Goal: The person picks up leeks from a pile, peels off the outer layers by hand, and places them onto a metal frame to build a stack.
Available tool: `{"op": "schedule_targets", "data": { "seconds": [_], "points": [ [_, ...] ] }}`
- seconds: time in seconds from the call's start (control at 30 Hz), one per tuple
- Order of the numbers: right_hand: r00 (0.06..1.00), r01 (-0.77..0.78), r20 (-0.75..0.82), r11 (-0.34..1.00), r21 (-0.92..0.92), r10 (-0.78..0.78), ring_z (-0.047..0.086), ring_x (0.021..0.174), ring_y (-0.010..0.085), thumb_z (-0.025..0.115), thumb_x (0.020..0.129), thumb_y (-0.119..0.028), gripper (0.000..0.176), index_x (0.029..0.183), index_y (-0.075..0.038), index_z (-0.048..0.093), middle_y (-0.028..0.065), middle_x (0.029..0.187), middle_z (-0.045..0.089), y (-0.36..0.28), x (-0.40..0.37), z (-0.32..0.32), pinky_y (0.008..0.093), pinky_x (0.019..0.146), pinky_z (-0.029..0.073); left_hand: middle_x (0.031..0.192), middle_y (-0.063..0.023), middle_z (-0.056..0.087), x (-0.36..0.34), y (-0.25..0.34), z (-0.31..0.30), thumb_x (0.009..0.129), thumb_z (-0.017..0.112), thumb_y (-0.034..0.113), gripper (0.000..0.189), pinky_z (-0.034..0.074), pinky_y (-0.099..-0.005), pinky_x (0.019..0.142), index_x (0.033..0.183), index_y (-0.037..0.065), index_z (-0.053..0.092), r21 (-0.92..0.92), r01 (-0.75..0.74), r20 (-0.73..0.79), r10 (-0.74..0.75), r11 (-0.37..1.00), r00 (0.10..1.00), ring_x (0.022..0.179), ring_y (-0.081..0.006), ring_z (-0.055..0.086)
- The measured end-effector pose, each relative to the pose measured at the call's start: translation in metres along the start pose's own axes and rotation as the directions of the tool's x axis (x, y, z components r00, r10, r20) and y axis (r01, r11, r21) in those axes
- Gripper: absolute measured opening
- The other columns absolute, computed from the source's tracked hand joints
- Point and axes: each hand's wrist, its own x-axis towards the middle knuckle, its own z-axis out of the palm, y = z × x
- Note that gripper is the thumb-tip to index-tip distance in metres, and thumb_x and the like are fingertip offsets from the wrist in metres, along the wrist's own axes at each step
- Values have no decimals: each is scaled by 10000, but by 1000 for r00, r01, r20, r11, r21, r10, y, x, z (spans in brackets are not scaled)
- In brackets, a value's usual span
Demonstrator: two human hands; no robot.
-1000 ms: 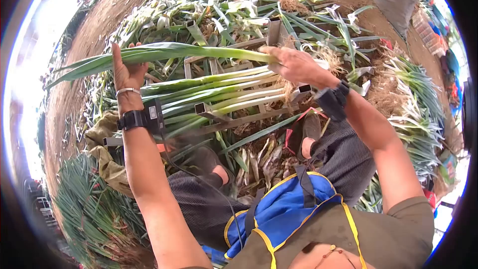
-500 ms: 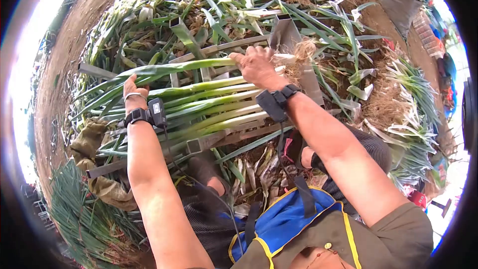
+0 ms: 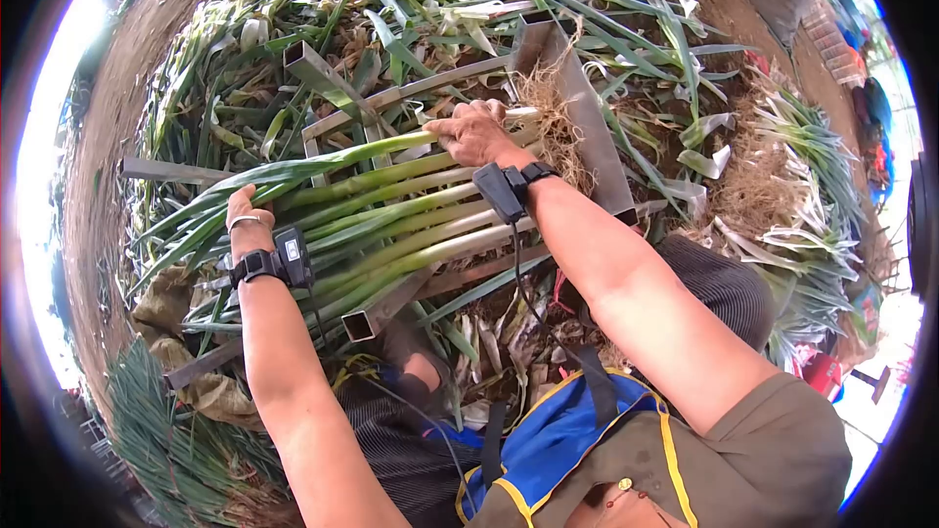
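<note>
A long leek lies across the far side of a metal rack, its roots by the upright end plate. My right hand is closed around its pale shaft near the root end. Toward the left, my left hand is closed on its green leaves. Several other leeks lie side by side in the rack, nearer to me, with their white ends to the right. Part of the held shaft is hidden under my right hand.
Loose leaves and trimmings heap up behind the rack. Trimmed leeks with roots lie in a row at the right. At the lower left are a green bundle and a brown sack. Square metal tubes stick out toward my legs.
Both hands and the leek have shifted left in view, partly with the camera. The leek's roots have moved from over the end plate's top to its inner side.
</note>
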Motion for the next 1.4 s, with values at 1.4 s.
{"op": "schedule_targets", "data": {
  "seconds": [1.4],
  "points": [
    [949,296,-110,955,-16,-296,556,999,306,559,801,-312,484,1263,-171,525,160,1021,571,-80,-52,-154,459,865,379,1147,-83,601,-115,-63,66,870,553,239,353,430,-430,894,1215,168,584,226,-824,973,166,-521,162,1064,-295,555]
  ]
}}
